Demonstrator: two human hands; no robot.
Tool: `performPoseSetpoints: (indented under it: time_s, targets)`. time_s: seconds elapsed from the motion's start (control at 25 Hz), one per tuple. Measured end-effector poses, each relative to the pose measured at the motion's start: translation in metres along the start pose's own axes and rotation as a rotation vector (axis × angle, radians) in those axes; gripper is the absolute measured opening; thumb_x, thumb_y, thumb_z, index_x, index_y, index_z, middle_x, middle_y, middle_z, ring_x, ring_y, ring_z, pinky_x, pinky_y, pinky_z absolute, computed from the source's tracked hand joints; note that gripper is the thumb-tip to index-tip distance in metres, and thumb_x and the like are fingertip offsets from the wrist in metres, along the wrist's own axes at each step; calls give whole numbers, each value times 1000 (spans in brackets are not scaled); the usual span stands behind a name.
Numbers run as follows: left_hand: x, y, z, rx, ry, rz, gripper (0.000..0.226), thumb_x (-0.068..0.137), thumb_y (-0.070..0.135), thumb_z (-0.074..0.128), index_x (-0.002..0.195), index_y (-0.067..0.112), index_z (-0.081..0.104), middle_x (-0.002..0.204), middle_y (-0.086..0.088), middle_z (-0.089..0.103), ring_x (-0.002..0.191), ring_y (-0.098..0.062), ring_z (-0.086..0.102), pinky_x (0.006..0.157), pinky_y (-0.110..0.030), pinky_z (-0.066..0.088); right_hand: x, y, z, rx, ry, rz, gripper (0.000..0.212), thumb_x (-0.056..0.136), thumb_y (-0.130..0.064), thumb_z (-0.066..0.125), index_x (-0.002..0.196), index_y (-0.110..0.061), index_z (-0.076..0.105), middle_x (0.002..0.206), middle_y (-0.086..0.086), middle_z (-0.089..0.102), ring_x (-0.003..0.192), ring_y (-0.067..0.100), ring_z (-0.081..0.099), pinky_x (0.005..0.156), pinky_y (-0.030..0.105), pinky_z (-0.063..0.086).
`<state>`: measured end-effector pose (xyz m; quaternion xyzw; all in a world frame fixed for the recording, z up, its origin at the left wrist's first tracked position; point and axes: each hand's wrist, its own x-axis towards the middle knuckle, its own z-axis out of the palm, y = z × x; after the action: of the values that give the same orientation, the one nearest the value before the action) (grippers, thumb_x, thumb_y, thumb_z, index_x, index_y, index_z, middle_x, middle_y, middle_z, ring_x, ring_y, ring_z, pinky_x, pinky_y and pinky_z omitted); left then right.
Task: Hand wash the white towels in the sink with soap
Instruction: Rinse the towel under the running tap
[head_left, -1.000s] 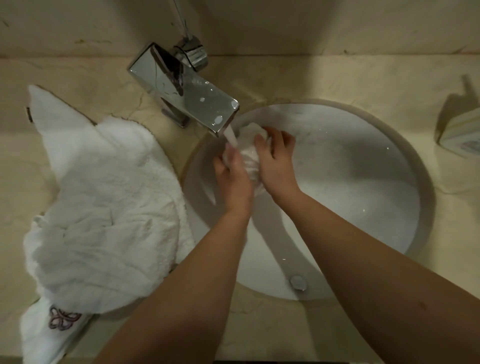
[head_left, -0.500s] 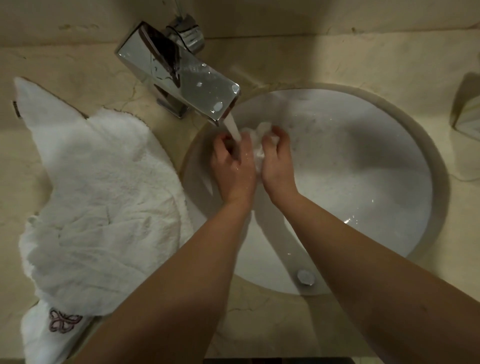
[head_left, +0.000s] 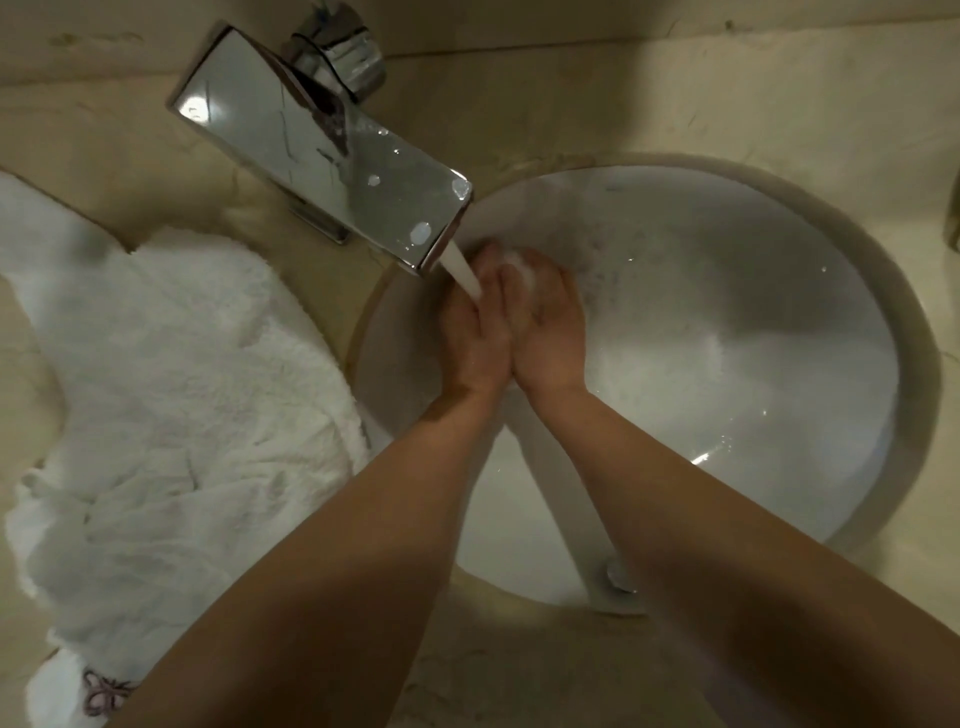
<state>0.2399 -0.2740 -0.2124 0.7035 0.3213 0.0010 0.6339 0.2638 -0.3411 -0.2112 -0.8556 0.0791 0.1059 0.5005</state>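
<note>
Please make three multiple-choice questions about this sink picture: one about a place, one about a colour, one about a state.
1. Where does the big towel pile lie?
A. on the counter left of the sink
B. inside the sink
C. over the faucet

2. What colour is the small cloth between the hands?
A. blue
B. white
C. black

3. What is the state of the faucet?
A. off
B. dripping
C. running

Answers: 1 A, the pile rests on the counter. 2 B, white shows between the left hand and right hand. 3 C, a stream falls.
</note>
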Motion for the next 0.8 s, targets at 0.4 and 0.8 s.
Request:
performPoseSetpoints:
  time_s: [0.4, 0.8]
  targets:
    - [36, -27, 21, 561, 290, 494, 38, 98, 32, 45, 98, 7, 73, 94, -11, 72, 89, -29, 68, 86, -37, 52, 37, 22, 0, -414, -70, -170, 40, 89, -32, 47, 96, 1, 69, 89, 20, 70, 80, 35, 67, 74, 30, 50]
    - [30, -9, 38, 516, 427, 467, 35, 99, 21, 42, 90, 1, 68, 88, -18, 68, 81, -33, 63, 77, -35, 43, 49, 18, -9, -238, -94, -227, 52, 88, -49, 40, 91, 0, 59, 86, 19, 63, 80, 34, 59, 72, 35, 42]
